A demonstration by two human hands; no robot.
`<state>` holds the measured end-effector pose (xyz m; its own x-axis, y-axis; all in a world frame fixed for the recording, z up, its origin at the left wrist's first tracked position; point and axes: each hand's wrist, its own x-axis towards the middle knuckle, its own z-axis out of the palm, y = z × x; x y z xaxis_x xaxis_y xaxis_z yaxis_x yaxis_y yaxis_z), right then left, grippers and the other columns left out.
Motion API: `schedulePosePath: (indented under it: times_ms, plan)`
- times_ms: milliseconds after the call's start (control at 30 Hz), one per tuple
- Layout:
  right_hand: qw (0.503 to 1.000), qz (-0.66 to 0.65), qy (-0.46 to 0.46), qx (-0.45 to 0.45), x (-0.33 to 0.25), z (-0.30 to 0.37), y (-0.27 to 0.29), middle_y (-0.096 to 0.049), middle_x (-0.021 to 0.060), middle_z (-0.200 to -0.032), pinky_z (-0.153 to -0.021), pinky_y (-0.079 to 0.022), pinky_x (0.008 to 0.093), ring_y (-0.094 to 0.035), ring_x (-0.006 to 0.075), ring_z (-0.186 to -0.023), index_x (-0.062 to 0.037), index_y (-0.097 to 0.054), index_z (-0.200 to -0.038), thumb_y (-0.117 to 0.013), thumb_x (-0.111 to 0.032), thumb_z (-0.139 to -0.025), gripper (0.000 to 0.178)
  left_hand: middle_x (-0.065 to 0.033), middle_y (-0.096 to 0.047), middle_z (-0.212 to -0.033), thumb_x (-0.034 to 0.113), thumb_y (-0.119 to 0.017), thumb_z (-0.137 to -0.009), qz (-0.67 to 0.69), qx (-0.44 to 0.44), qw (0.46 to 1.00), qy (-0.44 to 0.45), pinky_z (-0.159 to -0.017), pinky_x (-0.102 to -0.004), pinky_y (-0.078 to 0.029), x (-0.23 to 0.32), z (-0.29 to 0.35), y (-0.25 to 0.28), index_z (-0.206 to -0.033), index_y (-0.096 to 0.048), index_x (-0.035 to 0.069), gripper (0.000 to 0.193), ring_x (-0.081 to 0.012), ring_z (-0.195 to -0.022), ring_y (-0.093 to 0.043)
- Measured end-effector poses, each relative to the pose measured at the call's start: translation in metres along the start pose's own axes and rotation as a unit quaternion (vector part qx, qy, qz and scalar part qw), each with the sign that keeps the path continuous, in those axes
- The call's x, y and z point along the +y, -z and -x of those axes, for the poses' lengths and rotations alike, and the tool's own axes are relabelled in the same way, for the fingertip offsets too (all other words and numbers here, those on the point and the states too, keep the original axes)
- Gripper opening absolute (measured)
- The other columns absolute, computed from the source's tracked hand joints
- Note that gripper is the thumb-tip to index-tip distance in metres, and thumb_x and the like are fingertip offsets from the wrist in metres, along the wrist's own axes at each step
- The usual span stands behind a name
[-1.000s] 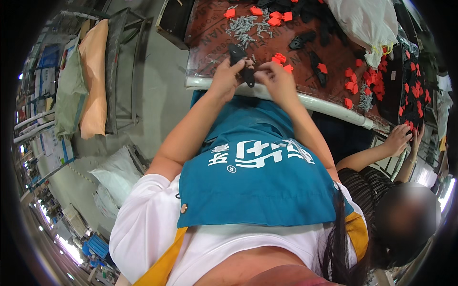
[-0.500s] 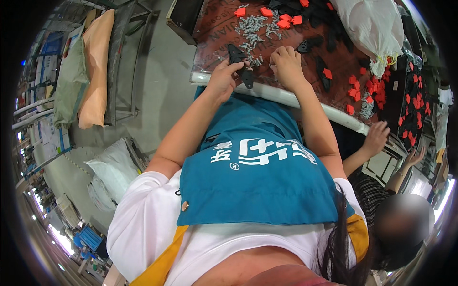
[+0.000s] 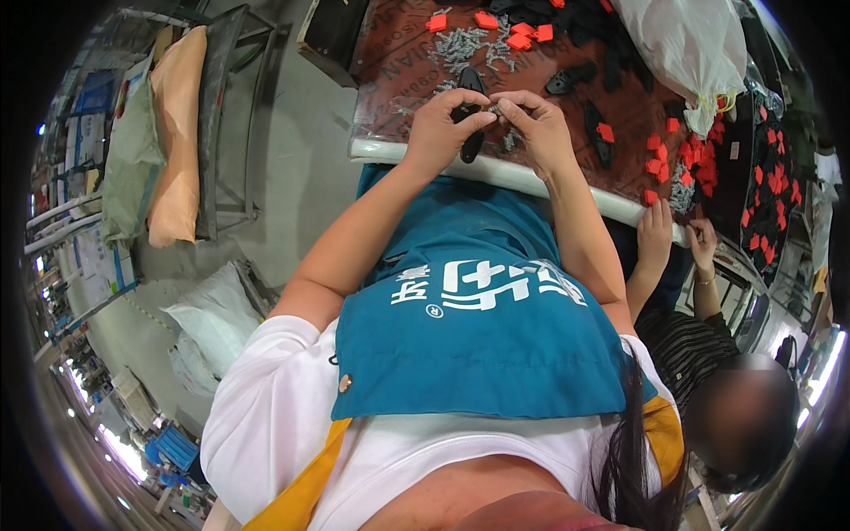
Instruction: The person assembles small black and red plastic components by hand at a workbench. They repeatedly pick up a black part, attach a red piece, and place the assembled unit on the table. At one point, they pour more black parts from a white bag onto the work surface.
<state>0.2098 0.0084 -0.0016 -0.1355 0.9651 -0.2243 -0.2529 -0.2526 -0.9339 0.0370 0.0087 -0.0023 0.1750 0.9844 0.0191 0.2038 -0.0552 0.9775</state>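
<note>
My left hand [image 3: 440, 133] grips a long, black plastic part [image 3: 472, 146] with pointed ends, held upright over the front edge of the table. Thumb and finger of my right hand [image 3: 538, 133] pinch a small silvery piece, likely a metal spring, against the side of the black part. The fingertips of both hands almost meet there, and they partly hide the piece. Behind my hands lies a loose pile of small metal springs [image 3: 459, 46]. A few more springs [image 3: 511, 139] lie beside my right hand.
Red plastic pieces [image 3: 522, 34] and black parts [image 3: 600, 133] lie about the brown table [image 3: 390, 97]. A white plastic bag [image 3: 686, 53] stands at the far right. Right of me, a co-worker's hands [image 3: 655, 232] are at the table edge. A dark box [image 3: 328, 40] borders the table's left.
My left hand has moved right with the black part, now turned more upright. My right hand has come left from the springs to meet it. The co-worker's hands have shifted along the table edge.
</note>
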Motion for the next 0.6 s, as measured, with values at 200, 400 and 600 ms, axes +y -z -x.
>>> schedulePosePath:
  times_ms: [200,400,600]
  plan:
    - [0.999,0.035,0.025,0.031,-0.015,0.006,-0.006,-0.062,0.0036,-0.083,-0.065,-0.048,0.0237,-0.057,0.0097,-0.073,0.0005,-0.057,-0.108,-0.067,-0.005,-0.083,0.027,-0.0013,-0.064,-0.086,0.015,-0.069,-0.084,-0.096,-0.006,0.992,-0.076,-0.070,-0.0234,-0.048,0.000,0.000,-0.002,-0.097,-0.067,0.006,0.017,-0.0094,-0.078,-0.061]
    - [0.993,0.075,0.076,0.045,-0.006,0.008,-0.001,-0.061,0.0024,-0.083,-0.066,-0.045,0.0222,-0.055,0.0080,-0.073,-0.0019,-0.054,-0.099,-0.068,-0.003,-0.081,0.023,-0.0042,-0.064,-0.077,0.016,-0.065,-0.086,0.142,-0.059,0.986,0.059,-0.064,-0.0246,-0.048,-0.003,-0.006,-0.007,-0.093,-0.066,0.003,0.015,-0.0103,-0.069,-0.062]
    - [0.965,0.190,0.166,0.075,0.000,0.012,-0.004,-0.059,0.0021,-0.081,-0.067,-0.045,0.0227,-0.055,0.0084,-0.075,-0.0051,-0.051,-0.089,-0.068,-0.002,-0.081,0.020,-0.0038,-0.064,-0.078,0.013,-0.063,-0.087,0.113,-0.033,0.992,0.048,-0.063,-0.0237,-0.048,-0.005,-0.004,-0.015,-0.090,-0.064,0.002,0.012,-0.0095,-0.069,-0.061]
